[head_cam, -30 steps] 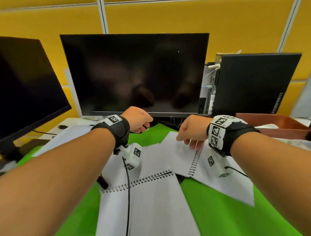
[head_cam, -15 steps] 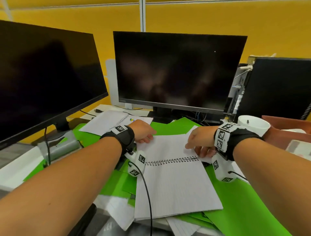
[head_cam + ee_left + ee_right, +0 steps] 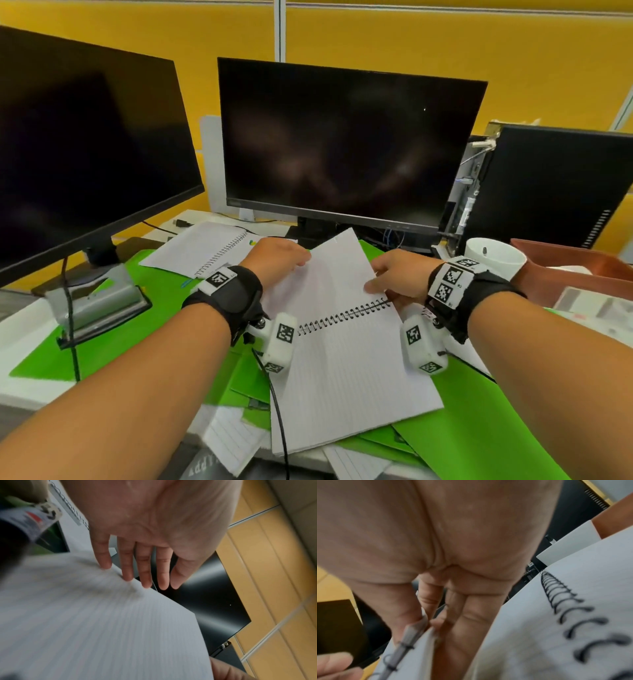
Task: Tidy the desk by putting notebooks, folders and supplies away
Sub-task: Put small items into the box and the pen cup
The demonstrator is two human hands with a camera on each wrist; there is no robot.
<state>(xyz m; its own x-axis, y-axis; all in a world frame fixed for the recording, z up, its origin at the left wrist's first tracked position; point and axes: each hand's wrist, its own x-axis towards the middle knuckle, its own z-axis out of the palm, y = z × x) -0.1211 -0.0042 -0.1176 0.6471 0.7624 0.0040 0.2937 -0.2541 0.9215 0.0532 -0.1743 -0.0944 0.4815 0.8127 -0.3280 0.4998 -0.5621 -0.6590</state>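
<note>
An open spiral notebook (image 3: 346, 370) lies on green folders (image 3: 486, 421) in the middle of the desk. Its far half (image 3: 329, 274) is lifted and tilts up toward the monitor. My left hand (image 3: 294, 258) touches that half's left edge with straight fingers (image 3: 127, 573) on the lined page (image 3: 96, 622). My right hand (image 3: 376, 284) pinches the right edge near the spiral binding (image 3: 570, 609), thumb and fingers (image 3: 462, 616) on either side of the paper. A second open notebook (image 3: 205, 246) lies flat at the back left.
Two dark monitors (image 3: 346, 144) stand close behind, with a computer tower (image 3: 548, 185) to the right. A metal hole punch (image 3: 99, 301) sits at the left, and a white mug (image 3: 493, 257) and a brown tray (image 3: 582, 270) at the right. Loose lined sheets (image 3: 229, 442) hang over the front edge.
The notebook's far half lay flat half a second ago; now both hands have raised it off the desk. The view has shifted slightly.
</note>
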